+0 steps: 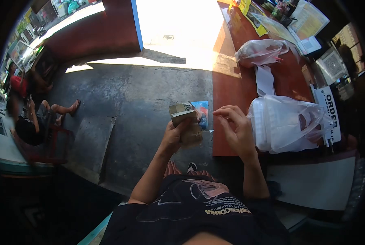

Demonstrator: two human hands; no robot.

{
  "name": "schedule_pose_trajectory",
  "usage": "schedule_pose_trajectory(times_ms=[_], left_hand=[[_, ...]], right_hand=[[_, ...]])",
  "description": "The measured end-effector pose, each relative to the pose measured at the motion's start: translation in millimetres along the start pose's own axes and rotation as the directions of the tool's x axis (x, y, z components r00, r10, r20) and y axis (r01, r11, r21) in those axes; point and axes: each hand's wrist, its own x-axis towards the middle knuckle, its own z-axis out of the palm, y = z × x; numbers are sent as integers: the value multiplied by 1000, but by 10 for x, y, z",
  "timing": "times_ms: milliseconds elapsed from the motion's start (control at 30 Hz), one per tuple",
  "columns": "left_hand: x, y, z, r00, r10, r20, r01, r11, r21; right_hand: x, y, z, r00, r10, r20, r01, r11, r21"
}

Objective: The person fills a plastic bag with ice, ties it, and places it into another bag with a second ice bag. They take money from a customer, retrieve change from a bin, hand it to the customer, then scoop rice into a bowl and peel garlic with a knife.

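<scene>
My left hand [173, 136] is closed around a folded bundle of banknotes [182, 109], held in front of my body above the floor. The uppermost note shows a "20", and a blue note [203, 112] sticks out on the bundle's right side. My right hand [237, 132] hovers apart from the money, over the edge of the brown counter [227, 143]. Its fingers are slightly bent and the thumb stands away from them, with nothing between. Close to its right lies a white plastic bag [305, 122] with pale lidded containers [262, 124] inside.
Farther along the counter are a second plastic bag [262, 52], a strip of white paper [265, 80], an "ORDER" sign [329, 112] and a framed QR code [333, 67]. At the left, a person [29, 124] sits on a red chair [62, 141]. A sunlit doorway [178, 24] opens ahead.
</scene>
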Motion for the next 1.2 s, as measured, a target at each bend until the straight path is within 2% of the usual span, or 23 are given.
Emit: schedule_pose_trajectory(times_ms=[67,133,200,300,367,400,467,600,667,700,800,867,900,933,1033,1133,1167,1200], left_hand=[[-55,-31,-80,999,37,14,-37,999,-5],[-117,-72,-175,998,64,22,-63,998,-8],[-196,-86,-255,991,96,90,-88,992,-88],[-286,-67,-291,988,105,114,-101,994,-47],[-366,-28,-229,992,114,47,-114,993,5],[-394,-17,-195,993,115,-9,-115,992,53],[-432,-33,-234,993,120,-5,-119,989,86],[-483,-89,-302,991,130,39,-134,986,95],[-479,-182,-395,991,132,18,-133,985,107],[-483,-204,-403,991,130,1,-129,985,116],[-528,-223,-393,987,158,10,-158,975,158],[-585,-184,-353,988,150,-22,-147,982,119],[-604,-172,-343,989,138,-49,-134,988,79],[-617,-165,-359,989,140,-54,-135,988,79],[-625,-119,-397,978,208,-32,-204,975,86],[-628,-113,-361,971,228,-71,-220,970,98],[-627,-119,-342,967,241,-83,-233,968,95],[-621,-122,-328,963,254,-94,-246,965,93]], right_hand=[[-1,314,268,999,28,-27,-27,998,58],[-81,434,487,977,205,57,-210,895,394],[-136,428,602,981,180,72,-194,893,406],[-132,327,641,974,218,62,-223,879,422],[-124,311,676,998,60,0,-59,979,196],[-120,341,710,998,56,2,-56,978,201],[-125,423,786,995,-80,-65,85,994,75],[-62,427,738,989,-100,-111,112,989,101],[-28,509,756,965,-157,-212,178,980,87],[-9,487,734,964,-161,-212,183,979,88],[63,463,641,947,-151,-282,209,960,188],[117,535,578,965,-32,-259,178,806,565],[138,428,491,979,-21,-201,147,757,637],[128,379,433,980,-21,-197,144,755,640],[73,373,367,993,106,52,-113,723,682],[-53,498,637,986,116,119,-165,753,637],[-80,589,762,986,114,121,-165,754,636],[-100,693,900,1000,10,-22,2,874,485]])
